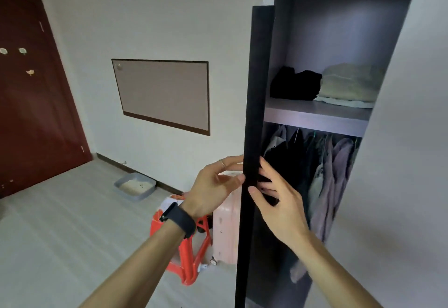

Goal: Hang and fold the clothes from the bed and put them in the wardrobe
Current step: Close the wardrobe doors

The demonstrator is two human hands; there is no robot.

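The dark wardrobe door [257, 89] stands open, seen edge-on in the middle of the view. My left hand [213, 186], with a black wristband, holds the door's edge from the outer side, thumb and fingers around it. My right hand [281, 206] holds the same edge from the inner side, thumb on the edge and fingers on the inner face. Inside, a folded black garment [294, 85] and a folded beige one [351, 82] lie on the shelf [315, 116]. Below it, several hung clothes [334, 167] fill the rail.
A pink suitcase [225, 230] and an orange plastic stool [194, 259] stand on the floor just left of the door. A grey tray [135, 186] sits by the wall. A red-brown room door [31, 101] is far left. A white panel [400, 162] borders the wardrobe's right side.
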